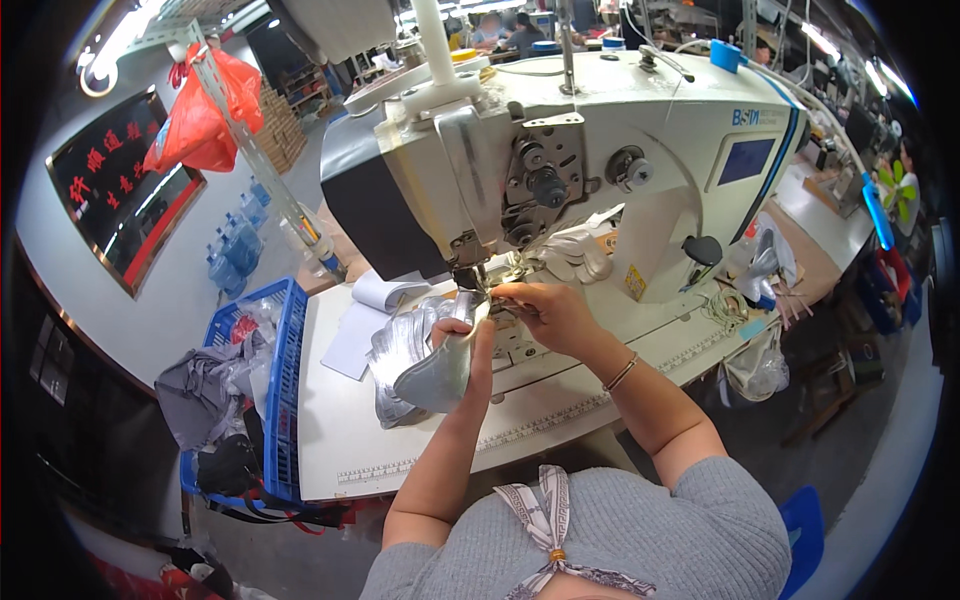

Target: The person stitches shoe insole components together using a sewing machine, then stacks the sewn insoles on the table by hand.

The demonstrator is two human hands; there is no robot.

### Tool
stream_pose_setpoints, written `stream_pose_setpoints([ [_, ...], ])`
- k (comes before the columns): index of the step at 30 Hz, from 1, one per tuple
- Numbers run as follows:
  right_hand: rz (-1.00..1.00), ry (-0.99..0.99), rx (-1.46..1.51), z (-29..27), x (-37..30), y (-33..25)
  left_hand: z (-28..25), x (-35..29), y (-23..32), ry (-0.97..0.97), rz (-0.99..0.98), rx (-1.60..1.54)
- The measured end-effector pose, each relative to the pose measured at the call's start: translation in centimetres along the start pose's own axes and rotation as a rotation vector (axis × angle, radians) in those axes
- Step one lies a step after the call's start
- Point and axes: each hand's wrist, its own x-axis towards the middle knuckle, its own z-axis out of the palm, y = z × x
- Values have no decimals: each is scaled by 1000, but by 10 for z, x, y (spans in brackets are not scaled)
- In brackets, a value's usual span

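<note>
A silver shoe-upper piece (432, 380) with a pale lining edge hangs in front of the needle area of a white industrial sewing machine (670, 110). My left hand (480, 355) is closed round it, thumb along its upper edge. Close to the needle and presser foot (478, 278), my right hand (548, 312) is closed in a pinch at the piece's top end. The fingertips partly hide that spot. More silver pieces (392, 350) lie overlapped on the table to the left. Behind the needle rests a bunch of pale, shiny pieces (575, 255).
An open notebook (350, 335) lies left of the silver pieces. A blue crate (290, 400) of fabric and plastic bags stands against the table's left end. A ruler strip (500, 438) runs along the front edge. Plastic-wrapped items (765, 260) and thread (725, 308) sit at right.
</note>
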Motion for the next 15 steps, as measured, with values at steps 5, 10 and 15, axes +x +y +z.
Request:
stream_pose_setpoints([
  [5,27,-24,19,-2,0,-2,-8,-8,-16,-75,207,74],
  [10,33,-29,40,-5,0,-5,-14,-23,-5,-255,583,339],
  [15,43,-54,61,-6,1,-2,-24,-31,3,-281,535,415],
])
